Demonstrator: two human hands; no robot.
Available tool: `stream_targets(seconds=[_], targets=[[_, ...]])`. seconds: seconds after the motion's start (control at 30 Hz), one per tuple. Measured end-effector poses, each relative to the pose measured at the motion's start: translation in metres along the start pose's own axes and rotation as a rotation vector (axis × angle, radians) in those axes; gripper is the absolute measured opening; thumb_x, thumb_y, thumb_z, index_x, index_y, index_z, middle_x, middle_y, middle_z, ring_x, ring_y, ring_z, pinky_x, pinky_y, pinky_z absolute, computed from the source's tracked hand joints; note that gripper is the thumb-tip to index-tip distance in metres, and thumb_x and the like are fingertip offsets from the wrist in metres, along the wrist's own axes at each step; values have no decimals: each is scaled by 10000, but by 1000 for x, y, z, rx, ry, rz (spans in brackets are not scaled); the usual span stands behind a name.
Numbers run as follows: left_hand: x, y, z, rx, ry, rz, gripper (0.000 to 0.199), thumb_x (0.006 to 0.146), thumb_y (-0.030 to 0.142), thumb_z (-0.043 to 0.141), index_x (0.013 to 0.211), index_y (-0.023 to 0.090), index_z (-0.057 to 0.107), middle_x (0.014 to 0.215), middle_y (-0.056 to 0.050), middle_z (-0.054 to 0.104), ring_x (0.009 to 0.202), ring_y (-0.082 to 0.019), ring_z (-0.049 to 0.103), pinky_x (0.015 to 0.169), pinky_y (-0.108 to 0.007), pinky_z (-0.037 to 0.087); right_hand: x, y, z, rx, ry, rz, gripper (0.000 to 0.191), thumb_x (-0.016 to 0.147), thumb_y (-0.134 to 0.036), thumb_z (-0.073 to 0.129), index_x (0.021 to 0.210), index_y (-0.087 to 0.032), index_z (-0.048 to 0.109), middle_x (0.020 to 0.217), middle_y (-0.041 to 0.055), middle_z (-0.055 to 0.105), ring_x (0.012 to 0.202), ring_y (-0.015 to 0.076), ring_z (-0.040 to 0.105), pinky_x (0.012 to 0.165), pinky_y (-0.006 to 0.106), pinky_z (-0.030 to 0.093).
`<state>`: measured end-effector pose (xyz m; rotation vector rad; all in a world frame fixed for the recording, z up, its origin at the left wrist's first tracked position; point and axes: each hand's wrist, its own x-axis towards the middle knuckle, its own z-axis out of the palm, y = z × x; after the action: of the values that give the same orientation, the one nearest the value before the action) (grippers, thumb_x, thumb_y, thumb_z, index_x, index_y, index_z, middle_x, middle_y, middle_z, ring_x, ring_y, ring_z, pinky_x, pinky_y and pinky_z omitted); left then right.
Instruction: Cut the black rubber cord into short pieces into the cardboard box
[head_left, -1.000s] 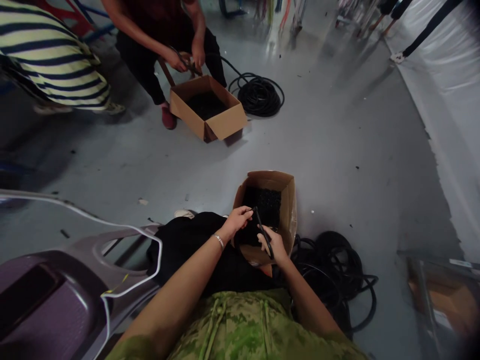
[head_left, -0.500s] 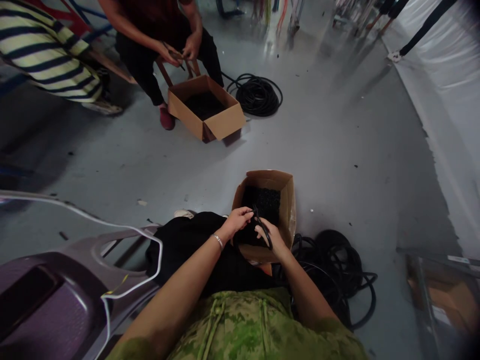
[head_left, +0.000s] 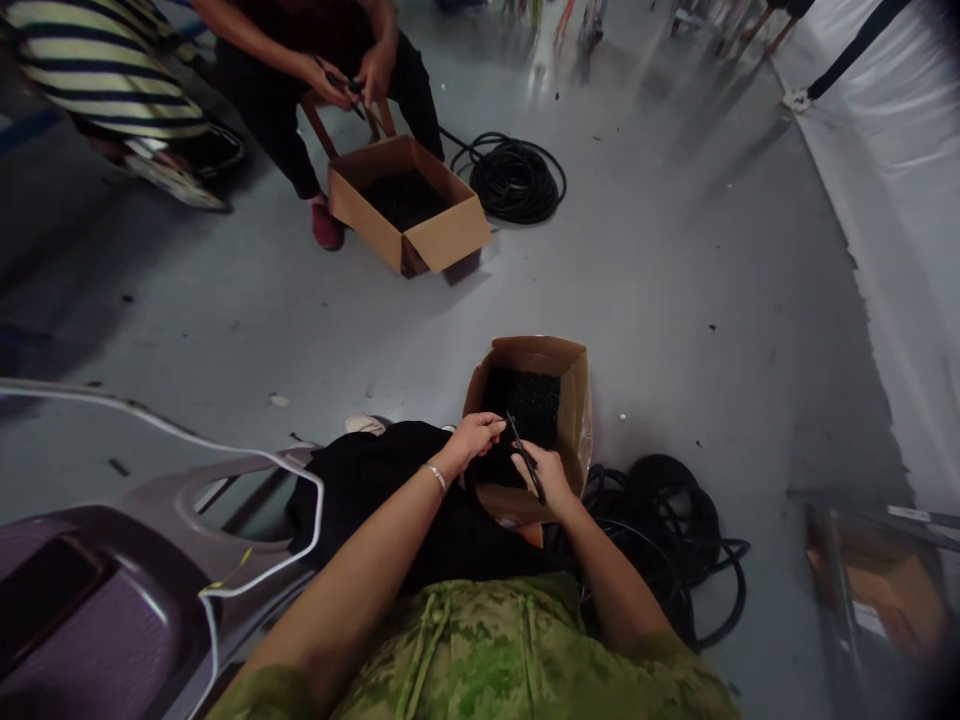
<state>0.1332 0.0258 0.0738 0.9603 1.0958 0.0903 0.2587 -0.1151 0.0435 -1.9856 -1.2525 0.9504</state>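
Note:
Over a cardboard box [head_left: 577, 420] with many small black pieces [head_left: 531, 395] inside, my two hands are close together. My right hand [head_left: 550, 475] is closed around the handles of dark scissors [head_left: 527, 455], whose blades point up and away from me. The fingers of my left hand [head_left: 480, 435] are pinched together beside the blade tips. Whatever they hold is too small and dark to make out.
Coiled black hose [head_left: 675, 520] lies right of my box. Across the floor a seated co-worker [head_left: 337, 80] works over another cardboard box [head_left: 442, 235], with a black hose coil [head_left: 517, 180] beside it. A purple-grey chair [head_left: 112, 600] and white cable [head_left: 322, 500] are at left.
The scissors' blades have come together and their handles have drawn closer in my right hand. My left hand has barely moved. At upper left, the person in stripes has shifted.

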Motion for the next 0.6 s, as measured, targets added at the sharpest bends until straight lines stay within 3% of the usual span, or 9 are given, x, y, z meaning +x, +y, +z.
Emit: stream_targets(seconds=[0.17,0.33,0.6], targets=[[2,-1,1,21,-1,-27,157,832,255,631,734,149,569,522,56,477,357,-33,319,384,-186,191,-6,3,5,-85,28,-60,364,904,-404,508,1121,-190,707,667,26,659,577,160,602,599,235,458],[2,-5,2,37,-7,16,145,845,238,619,746,144,571,567,28,564,368,-40,384,385,-181,262,-14,9,13,-49,63,-24,388,913,-415,492,1144,-179,695,679,37,671,587,166,622,587,223,467],[5,-12,0,103,47,21,240,832,269,641,658,154,522,509,45,528,350,-39,378,376,-173,263,-14,10,17,11,58,40,361,888,-427,536,1118,-205,704,727,29,692,636,169,648,555,211,471]])
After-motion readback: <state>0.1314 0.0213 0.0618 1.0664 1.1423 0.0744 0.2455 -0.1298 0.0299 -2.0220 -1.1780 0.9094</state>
